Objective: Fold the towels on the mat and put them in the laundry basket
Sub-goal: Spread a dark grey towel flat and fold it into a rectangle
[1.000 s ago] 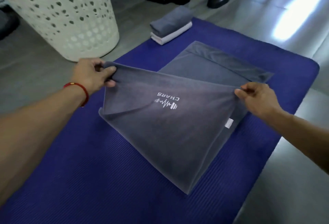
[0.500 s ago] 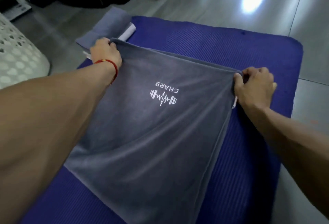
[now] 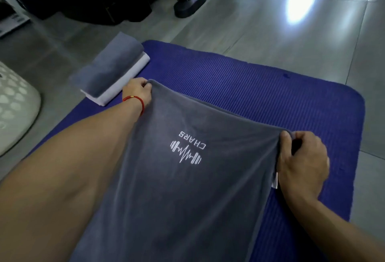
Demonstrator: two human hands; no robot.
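While my left hand (image 3: 137,92) and right hand (image 3: 302,157) each pinch a far corner of the grey towel (image 3: 187,189), it lies doubled on the mat (image 3: 250,87). I should set both corners flush with the layer beneath. The basket (image 3: 14,105) sits left of the mat.

Laundry basket (image 3: 14,105) cut off at left edge, grey towel's (image 3: 187,199) near end out of frame

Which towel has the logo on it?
The big grey towel both hands hold, spread on the mat. The two folded towels stacked at its corner show none.
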